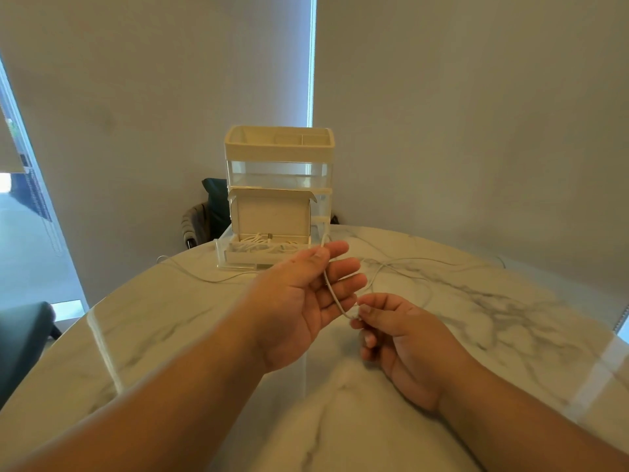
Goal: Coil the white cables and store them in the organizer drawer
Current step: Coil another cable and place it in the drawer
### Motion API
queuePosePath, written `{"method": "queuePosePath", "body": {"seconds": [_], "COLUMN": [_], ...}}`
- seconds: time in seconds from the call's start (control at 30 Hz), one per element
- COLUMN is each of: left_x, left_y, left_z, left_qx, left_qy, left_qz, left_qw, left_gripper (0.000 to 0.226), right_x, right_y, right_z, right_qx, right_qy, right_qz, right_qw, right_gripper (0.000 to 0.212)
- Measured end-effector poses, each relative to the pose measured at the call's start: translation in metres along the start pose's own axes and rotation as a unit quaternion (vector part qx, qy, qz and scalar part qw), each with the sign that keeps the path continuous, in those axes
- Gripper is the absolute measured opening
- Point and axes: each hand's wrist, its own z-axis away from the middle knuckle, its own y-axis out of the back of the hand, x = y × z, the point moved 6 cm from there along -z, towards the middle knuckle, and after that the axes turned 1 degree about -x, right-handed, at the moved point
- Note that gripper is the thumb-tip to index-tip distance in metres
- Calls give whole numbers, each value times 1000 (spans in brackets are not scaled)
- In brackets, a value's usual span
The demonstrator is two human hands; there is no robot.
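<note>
- Left hand: palm up over the worktop, thumb pinching one end of the white cable against the forefinger. The other fingers lie straight and spread, a ready former for the coil.
- Right hand: thumb and forefinger pinch the same cable a little lower, the remaining fingers loosely curled. A short arc of cable hangs between the two hands.
- The rest of the cable trails loose across the worktop to the right, well apart from the drawer.
- Step in hand, as judged: the first turn of the coil. It goes best if the right hand lays even loops round the left fingers and lets the cable slide through its pinch, so that twist runs out along the tail instead of kinking.
- The pinned end belongs under the thumb throughout, or the loops may slip.
- Destination: the drawer is pulled out at the foot of the organizer. An open card box in it holds bundled white cable.
- A second cable lies uncoiled on the worktop left of the drawer.
</note>
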Motion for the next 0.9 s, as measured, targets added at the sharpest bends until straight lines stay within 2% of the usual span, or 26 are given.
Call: {"method": "queuePosePath", "body": {"seconds": [0.2,0.43,0.67,0.77,0.83,0.9], "left_x": [-5,-3,-3,-4,-5,-5], "left_y": [0,3,0,0,-1,-3], "left_z": [0,-1,1,1,1,2], "left_qx": [15,34,17,21,20,13], "left_qy": [12,-1,15,22,24,22], "left_qz": [4,1,8,4,4,9], "left_qw": [1000,999,1000,1000,1000,1000], "left_gripper": [26,24,30,31,31,30], "right_x": [0,-3,-2,-8,-18,-32], "right_y": [-3,0,1,0,-4,-17], "right_z": [3,2,4,11,19,30], "right_qx": [-5,11,27,52,65,57], "right_qy": [0,1,8,36,86,163], "right_qz": [20,17,52,136,269,343], "right_qw": [1000,1000,998,989,957,923], "right_gripper": [13,3,3,4,13,24]}}
